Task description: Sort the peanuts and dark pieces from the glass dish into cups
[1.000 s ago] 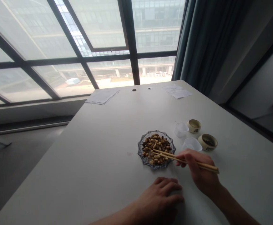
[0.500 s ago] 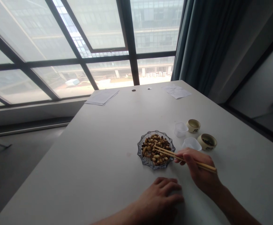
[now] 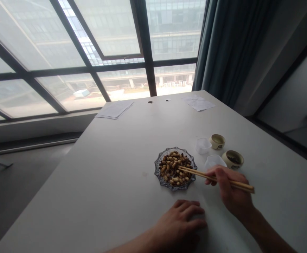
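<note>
A pair of wooden chopsticks (image 3: 200,173) is gripped in my right hand (image 3: 234,189), their tips reaching over the peanuts (image 3: 172,163) in a scalloped glass dish (image 3: 160,180). The peanuts look unshelled, mixed with darker pieces that I cannot make out. Whether the tips pinch a piece is too small to tell. My left hand (image 3: 182,220) rests on the white table (image 3: 111,182) in front of the dish, fingers loosely bent and apart, holding nothing.
Beyond my right hand stand two clear plastic cups (image 3: 203,146) (image 3: 214,161) and two cream ceramic bowls (image 3: 217,142) (image 3: 233,160), the nearer one with dark bits inside. Papers (image 3: 115,109) (image 3: 199,103) lie at the table's far corners, before the window.
My right hand and the chopsticks have shifted to the right, so the tips sit nearer the dish's right side. A few peanuts seem displaced. My left hand has not moved.
</note>
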Tool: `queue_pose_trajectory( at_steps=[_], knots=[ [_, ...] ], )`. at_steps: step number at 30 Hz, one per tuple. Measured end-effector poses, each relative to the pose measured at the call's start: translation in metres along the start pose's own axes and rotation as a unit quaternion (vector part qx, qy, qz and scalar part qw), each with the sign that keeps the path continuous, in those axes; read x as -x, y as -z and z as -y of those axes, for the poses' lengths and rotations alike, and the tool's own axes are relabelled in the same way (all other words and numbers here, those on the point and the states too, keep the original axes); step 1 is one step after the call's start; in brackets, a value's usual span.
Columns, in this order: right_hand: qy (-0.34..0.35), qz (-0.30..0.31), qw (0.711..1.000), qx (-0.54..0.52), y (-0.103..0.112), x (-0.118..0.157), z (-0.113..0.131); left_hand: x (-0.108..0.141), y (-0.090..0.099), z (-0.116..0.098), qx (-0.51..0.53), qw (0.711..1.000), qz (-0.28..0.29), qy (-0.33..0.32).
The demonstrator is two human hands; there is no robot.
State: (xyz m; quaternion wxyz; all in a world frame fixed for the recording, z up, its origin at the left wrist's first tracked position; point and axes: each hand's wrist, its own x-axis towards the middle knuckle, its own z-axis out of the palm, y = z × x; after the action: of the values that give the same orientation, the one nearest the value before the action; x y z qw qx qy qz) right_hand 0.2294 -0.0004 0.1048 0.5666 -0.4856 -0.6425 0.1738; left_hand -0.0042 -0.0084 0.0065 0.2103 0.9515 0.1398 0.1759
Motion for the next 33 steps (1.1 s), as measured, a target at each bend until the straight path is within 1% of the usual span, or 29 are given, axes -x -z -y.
queue_pose_trajectory(
  at_steps=[1,2,4,5,6,7,10,11,12,16,17,18,19,22,23,24,25,28,29,30,31,33],
  knots=[
    [-0.003,0.004,1.0,0.003,0.0,0.0,0.0,0.0,0.0,0.0,-0.001,1.0,0.001,0.0],
    [0.002,0.027,1.0,-0.005,0.0,0.0,0.0,-0.001,0.0,0.0,0.0,1.0,0.002,0.0],
    [0.025,0.091,0.995,-0.041,-0.003,-0.001,0.001,-0.001,0.001,0.0,0.002,1.0,-0.002,0.003],
    [0.039,0.113,0.991,-0.056,-0.004,-0.001,0.001,-0.001,0.002,-0.001,0.004,1.0,-0.005,0.005],
    [0.05,0.117,0.99,-0.063,-0.005,-0.002,0.0,-0.002,0.002,-0.001,0.006,1.0,-0.007,0.006],
    [0.058,0.103,0.991,-0.059,-0.005,-0.002,0.0,-0.002,0.003,-0.002,0.007,1.0,-0.009,0.006],
    [0.06,0.023,0.998,-0.015,-0.003,-0.003,-0.004,-0.002,0.003,-0.002,0.007,1.0,-0.009,0.007],
    [0.062,0.014,0.998,-0.006,-0.002,-0.003,-0.005,-0.002,0.003,-0.002,0.006,1.0,-0.008,0.006],
    [0.066,0.022,0.998,-0.003,-0.001,-0.004,-0.005,-0.002,0.003,-0.002,0.005,1.0,-0.007,0.005],
    [0.093,0.132,0.985,-0.055,-0.002,-0.004,-0.004,-0.002,0.001,-0.001,0.003,1.0,-0.013,0.002],
    [0.099,0.144,0.983,-0.064,-0.002,-0.003,-0.004,-0.002,0.001,-0.001,0.003,1.0,-0.013,0.002],
    [0.103,0.14,0.983,-0.065,-0.002,-0.003,-0.004,-0.002,0.002,-0.001,0.004,1.0,-0.011,0.003],
    [0.104,0.124,0.985,-0.058,-0.002,-0.002,-0.005,-0.002,0.002,-0.001,0.005,1.0,-0.008,0.005],
    [0.096,0.055,0.994,-0.016,0.001,-0.002,-0.009,-0.002,0.003,-0.002,0.009,1.0,-0.003,0.007],
    [0.093,0.044,0.995,-0.004,0.001,-0.003,-0.01,-0.002,0.004,-0.002,0.01,1.0,-0.002,0.007],
    [0.091,0.043,0.995,0.004,0.002,-0.003,-0.01,-0.002,0.004,-0.002,0.01,1.0,0.0,0.007],
    [0.09,0.056,0.994,0.009,0.002,-0.003,-0.01,-0.002,0.004,-0.002,0.011,1.0,0.003,0.008],
    [0.091,0.136,0.987,0.001,0.001,-0.003,-0.008,-0.002,0.002,-0.001,0.011,1.0,0.009,0.011],
    [0.093,0.153,0.984,-0.005,0.001,-0.002,-0.008,-0.002,0.001,0.0,0.012,1.0,0.009,0.012],
    [0.094,0.156,0.983,-0.01,0.002,-0.001,-0.008,-0.002,0.001,0.0,0.014,1.0,0.009,0.011],
    [0.094,0.141,0.986,-0.011,0.002,0.0,-0.009,-0.002,0.0,0.001,0.015,1.0,0.008,0.01],
    [0.093,0.081,0.992,0.0,0.004,0.001,-0.012,-0.001,0.0,0.001,0.017,1.0,0.011,0.007]
  ],
)
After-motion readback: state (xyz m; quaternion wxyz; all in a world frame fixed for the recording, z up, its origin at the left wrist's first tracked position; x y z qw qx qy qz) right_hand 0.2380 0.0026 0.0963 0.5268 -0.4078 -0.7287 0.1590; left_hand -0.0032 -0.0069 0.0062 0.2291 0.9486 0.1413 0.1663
